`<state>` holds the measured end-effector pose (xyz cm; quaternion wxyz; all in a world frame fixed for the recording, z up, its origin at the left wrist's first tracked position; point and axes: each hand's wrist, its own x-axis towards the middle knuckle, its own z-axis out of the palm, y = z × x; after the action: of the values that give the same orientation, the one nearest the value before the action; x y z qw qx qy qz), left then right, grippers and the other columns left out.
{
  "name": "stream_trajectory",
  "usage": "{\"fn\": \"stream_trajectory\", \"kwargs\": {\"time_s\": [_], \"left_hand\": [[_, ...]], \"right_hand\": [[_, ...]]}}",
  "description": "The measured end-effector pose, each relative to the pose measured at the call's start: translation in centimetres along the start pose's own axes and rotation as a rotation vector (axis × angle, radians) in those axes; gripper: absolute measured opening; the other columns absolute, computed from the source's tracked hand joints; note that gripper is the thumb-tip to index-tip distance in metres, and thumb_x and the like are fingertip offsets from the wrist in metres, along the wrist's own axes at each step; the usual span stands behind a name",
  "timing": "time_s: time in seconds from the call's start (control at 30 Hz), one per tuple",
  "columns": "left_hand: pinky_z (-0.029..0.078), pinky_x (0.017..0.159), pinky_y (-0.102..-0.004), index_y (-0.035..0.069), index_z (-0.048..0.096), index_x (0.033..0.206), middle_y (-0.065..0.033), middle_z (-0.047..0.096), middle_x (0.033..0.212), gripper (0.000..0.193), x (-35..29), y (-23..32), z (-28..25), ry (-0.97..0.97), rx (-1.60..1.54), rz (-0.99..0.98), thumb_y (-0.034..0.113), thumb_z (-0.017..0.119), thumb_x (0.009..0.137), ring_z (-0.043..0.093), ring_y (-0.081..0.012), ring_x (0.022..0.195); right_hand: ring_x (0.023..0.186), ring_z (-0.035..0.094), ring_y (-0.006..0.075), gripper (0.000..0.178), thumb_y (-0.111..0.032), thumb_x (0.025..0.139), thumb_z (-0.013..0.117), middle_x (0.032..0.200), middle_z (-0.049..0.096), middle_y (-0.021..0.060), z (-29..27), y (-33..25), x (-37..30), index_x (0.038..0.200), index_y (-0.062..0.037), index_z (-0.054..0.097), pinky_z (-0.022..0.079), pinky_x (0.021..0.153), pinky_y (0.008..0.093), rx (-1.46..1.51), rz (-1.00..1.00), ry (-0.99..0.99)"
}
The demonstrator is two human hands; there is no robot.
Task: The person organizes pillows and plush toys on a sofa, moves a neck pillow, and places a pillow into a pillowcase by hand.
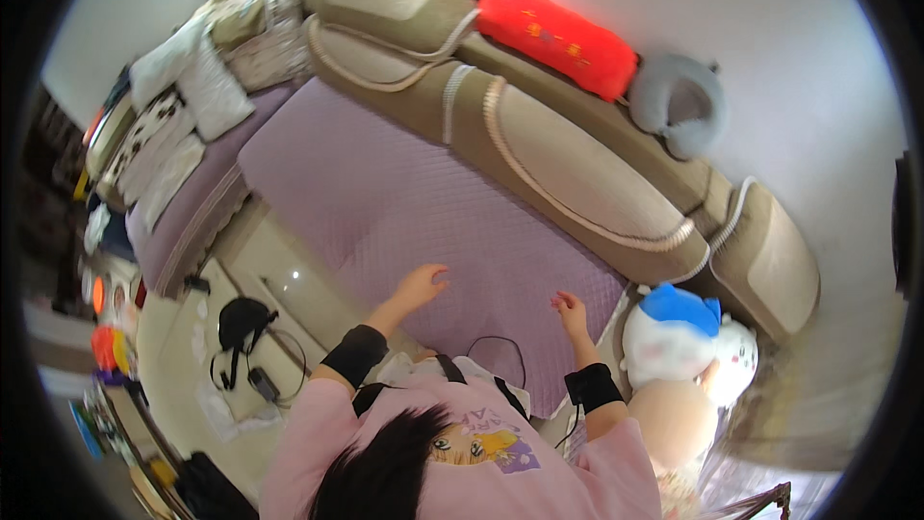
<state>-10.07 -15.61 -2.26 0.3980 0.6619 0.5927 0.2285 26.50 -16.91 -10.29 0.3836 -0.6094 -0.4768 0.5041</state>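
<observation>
Both my hands are held out over a quilted purple sofa cover (385, 183), with nothing in them. My left hand (422, 287) is open, its fingers loosely bent and pointing right. To its right, near the cover's right edge, my right hand (570, 310) is open too, fingers apart and slightly curled. Whether either hand touches the cover I cannot tell. A thin black cable (500, 339) loops over the cover between my hands, close to my body. Black bands wrap both my arms.
Beige-brown backrest cushions (587, 173) line the far side, bearing a long red plush toy (553, 39) and a grey neck pillow (679, 104). Blue-and-white plush toys (674, 337) sit at right. Folded cloths (207, 77) lie far left. A black cap-like item (243, 323) rests on the pale surface at left.
</observation>
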Motion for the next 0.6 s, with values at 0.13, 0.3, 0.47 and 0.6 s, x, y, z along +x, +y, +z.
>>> {"fn": "stream_trajectory", "kwargs": {"time_s": [0.13, 0.3, 0.47, 0.6], "left_hand": [[0.042, 0.077, -0.035, 0.006, 0.053, 0.104, -0.013, 0.054, 0.101, 0.035, -2.3, -1.7, -0.1, 0.108, -0.051, -0.03, 0.024, 0.056, 0.073, 0.052, -0.0258, 0.091], [0.042, 0.077, -0.0347, 0.005, 0.054, 0.1, -0.0132, 0.054, 0.1, 0.033, -3.4, -2.4, -2.7, 0.219, -0.047, -0.051, 0.023, 0.057, 0.073, 0.051, -0.0266, 0.091], [0.041, 0.077, -0.0347, 0.005, 0.054, 0.099, -0.0132, 0.054, 0.1, 0.033, -4.7, -6.4, -7.3, 0.311, -0.005, -0.115, 0.023, 0.057, 0.072, 0.051, -0.0268, 0.092], [0.041, 0.077, -0.0343, 0.007, 0.054, 0.101, -0.0122, 0.054, 0.098, 0.033, -5.6, -10.6, -10.1, 0.358, -0.09, -0.15, 0.024, 0.057, 0.074, 0.051, -0.0252, 0.091]], "right_hand": [[0.078, 0.057, 0.0154, 0.025, -0.005, 0.08, 0.047, 0.089, 0.059, 0.0104, 4.0, -1.1, 3.2, 0.103, 0.0024, 0.051, 0.043, 0.066, 0.0223, -0.04, -0.018, -0.132], [0.077, 0.057, 0.0146, 0.025, -0.006, 0.079, 0.049, 0.089, 0.059, 0.0102, 7.2, -1.4, 6.6, 0.102, 0.0019, 0.051, 0.044, 0.065, 0.0222, 0.002, -0.063, -0.254], [0.075, 0.058, 0.0156, 0.023, -0.006, 0.079, 0.05, 0.083, 0.059, 0.0116, 12.4, -3.6, 8.2, 0.1, 0.0033, 0.051, 0.045, 0.067, 0.024, 0.011, -0.111, -0.335], [0.076, 0.057, 0.0147, 0.024, -0.008, 0.079, 0.049, 0.087, 0.059, 0.0092, 19.1, -6.0, 9.0, 0.101, 0.0007, 0.051, 0.044, 0.065, 0.0231, -0.097, -0.05, -0.406]]}}
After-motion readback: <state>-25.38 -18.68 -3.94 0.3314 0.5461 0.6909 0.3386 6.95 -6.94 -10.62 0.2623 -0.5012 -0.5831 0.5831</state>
